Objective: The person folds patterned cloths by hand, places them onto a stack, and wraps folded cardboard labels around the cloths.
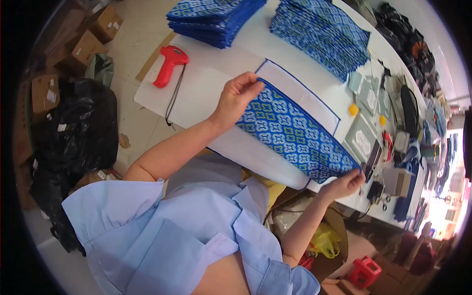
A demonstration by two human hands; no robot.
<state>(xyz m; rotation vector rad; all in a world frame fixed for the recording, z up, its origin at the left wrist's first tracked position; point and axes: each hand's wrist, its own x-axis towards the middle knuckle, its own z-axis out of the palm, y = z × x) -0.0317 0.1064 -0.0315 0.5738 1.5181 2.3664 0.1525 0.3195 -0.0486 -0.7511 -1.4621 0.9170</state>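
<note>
A blue fabric panel point(290, 130) with a white and green pattern is stretched between my hands over the white table. My left hand point(239, 96) pinches its upper left corner between thumb and fingers. At the opposite end, my right hand point(346, 184) is closed on the lower right corner. White fabric with blue edging point(300, 93) shows beyond the panel. Nearer my body, more white fabric point(268, 155) hangs along the table edge. Whether these white parts join the panel I cannot tell.
Two stacks of blue fabric, a left stack point(214, 22) and a patterned right stack point(319, 37), lie at the back. A red pistol-shaped tool point(171, 65) with a dark cord rests on the left. Scissors point(386, 201) lie at the right. Black bags point(73, 128) and cartons point(86, 49) stand on the floor.
</note>
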